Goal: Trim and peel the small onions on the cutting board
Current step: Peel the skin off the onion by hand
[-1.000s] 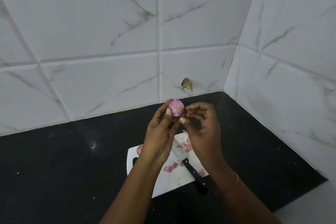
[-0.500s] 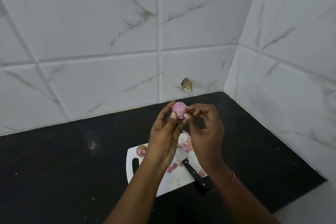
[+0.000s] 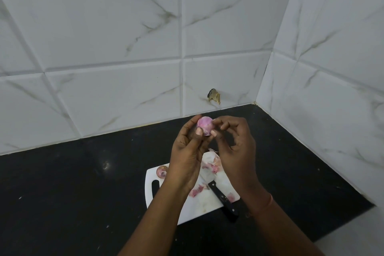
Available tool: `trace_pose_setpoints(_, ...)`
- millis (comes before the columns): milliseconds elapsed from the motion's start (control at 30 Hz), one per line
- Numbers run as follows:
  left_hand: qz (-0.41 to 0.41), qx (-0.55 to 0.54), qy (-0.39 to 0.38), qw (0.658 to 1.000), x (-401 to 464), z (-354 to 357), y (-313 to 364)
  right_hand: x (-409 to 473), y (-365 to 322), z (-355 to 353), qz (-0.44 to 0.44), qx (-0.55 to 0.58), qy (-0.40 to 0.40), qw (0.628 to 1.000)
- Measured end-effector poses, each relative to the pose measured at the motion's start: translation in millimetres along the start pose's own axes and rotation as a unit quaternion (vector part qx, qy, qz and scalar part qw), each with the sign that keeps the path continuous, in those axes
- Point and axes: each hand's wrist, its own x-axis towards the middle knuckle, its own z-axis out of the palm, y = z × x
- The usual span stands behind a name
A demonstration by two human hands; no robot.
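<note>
- Left hand (image 3: 188, 151) is gripping a small pink onion (image 3: 204, 128) between thumb and fingers, raised above the cutting board (image 3: 205, 203).
- Right hand (image 3: 234, 147) is pinching the onion's right side with curled fingertips.
- Another onion (image 3: 162, 171) is sitting at the board's far-left corner.
- Knife (image 3: 223, 198) is lying over its right edge, among peel scraps (image 3: 196, 191).

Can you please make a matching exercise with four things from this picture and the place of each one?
Things:
1. peeled onion
2. unpeeled onion
3. knife
4. peels

Places:
A. at the far left corner of the board
B. scattered over the board
C. held up between both hands, left hand and right hand
D. lying across the board's right edge, handle toward the person

Pairs: 1-C, 2-A, 3-D, 4-B
</note>
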Motion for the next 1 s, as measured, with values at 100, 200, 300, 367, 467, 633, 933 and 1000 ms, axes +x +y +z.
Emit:
trace_pose_setpoints(100, 0.003, 0.012, 0.006, 1.0, 1, -1, -1, 0, 4, 0, -0.012, -0.042, 0.002, 0.999)
trace_pose_setpoints(200, -0.002, 0.015, 0.012, 1.0, 2, -2, -3, -2, 9, 2, -0.024, -0.081, 0.011, 0.996)
trace_pose_setpoints(300, -0.008, 0.003, 0.013, 1.0, 3, -2, -4, -4, 12, 3, -0.027, -0.094, 0.021, 0.995)
trace_pose_setpoints(367, -0.014, -0.007, 0.018, 1.0, 2, -2, -4, -5, 13, 4, -0.033, -0.097, 0.027, 0.994)
trace_pose_setpoints(467, -0.023, -0.028, 0.021, 0.999, 2, -1, -5, -7, 13, 4, -0.051, -0.109, 0.026, 0.992)
trace_pose_setpoints(633, -0.023, -0.028, 0.019, 0.999, 2, -2, -4, -4, 9, 2, -0.026, -0.073, 0.013, 0.997)
trace_pose_setpoints(933, -0.024, -0.016, 0.022, 0.999, 1, -2, -2, -3, 11, 2, -0.022, -0.106, -0.011, 0.994)
trace_pose_setpoints(1000, -0.027, -0.014, 0.027, 0.999, 2, -2, -3, -3, 12, 3, -0.029, -0.119, -0.003, 0.992)
